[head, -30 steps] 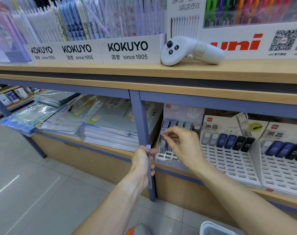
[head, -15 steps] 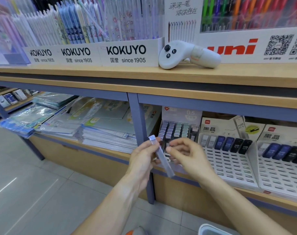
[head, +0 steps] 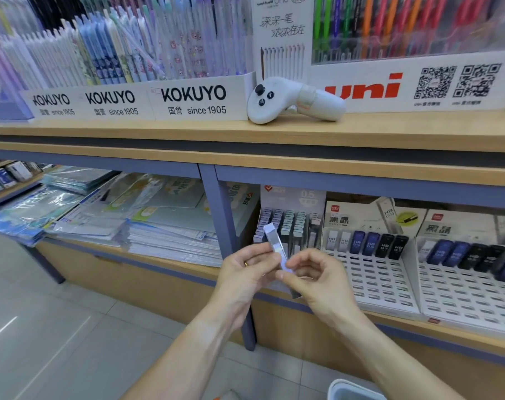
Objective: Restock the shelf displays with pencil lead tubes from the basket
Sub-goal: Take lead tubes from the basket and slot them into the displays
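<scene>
Head view: both hands meet in front of the lower shelf. Left hand (head: 247, 267) has fingers curled round a slim clear lead tube (head: 275, 248), tilted, pale cap up-left. Right hand (head: 317, 277) pinches the tube's lower part with thumb and fingertips. Tube sits just in front of the leftmost lead display (head: 288, 226), whose rows hold pale-capped tubes. Right of it two white slotted racks (head: 372, 278) with dark HB tubes along the top row. White controller (head: 291, 101) lies on the upper shelf (head: 187, 134). Basket rim (head: 352, 389) at bottom edge
</scene>
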Demonstrator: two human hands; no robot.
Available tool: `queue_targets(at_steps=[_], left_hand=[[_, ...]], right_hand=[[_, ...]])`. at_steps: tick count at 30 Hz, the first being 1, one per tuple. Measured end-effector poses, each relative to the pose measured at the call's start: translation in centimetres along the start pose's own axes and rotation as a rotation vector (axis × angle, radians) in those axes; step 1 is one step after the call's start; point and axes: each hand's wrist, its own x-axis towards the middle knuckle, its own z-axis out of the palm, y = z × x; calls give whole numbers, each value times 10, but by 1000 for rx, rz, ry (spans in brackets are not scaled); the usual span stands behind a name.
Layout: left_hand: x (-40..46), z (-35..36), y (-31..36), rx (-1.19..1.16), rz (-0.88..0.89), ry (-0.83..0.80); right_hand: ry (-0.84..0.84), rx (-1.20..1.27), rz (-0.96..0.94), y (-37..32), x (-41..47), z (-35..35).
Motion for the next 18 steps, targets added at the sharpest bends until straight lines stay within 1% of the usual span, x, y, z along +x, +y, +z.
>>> queue_targets(at_steps=[2,4,6,8,10,12,14,15,18], left_hand=[[3,-4,-2,68,12,5],[6,-9,-5,196,36,-3],[7,-12,-9,284,43,-30],[9,-14,-12,311,44,-29],[12,-16,-14,327,53,-14],[15,-18,-16,328,73,51],[17,-22,-19,341,80,153],[18,-23,-21,361,73,179],[21,-24,-29,438,22,149]], right_hand=[[30,-51,-72,-2,5,-7],[83,-81,-133,-10,12,-14],[46,-141,-183,-18,21,-18],[-20,-218,-219,-21,26,-15],[-31,-290,-260,-20,31,-10],[10,-331,-302,-17,36,-6],[95,-337,-339,-14,40,-5],[133,-342,-359,-13,41,-3],[172,-408,-413,-5,44,1]])
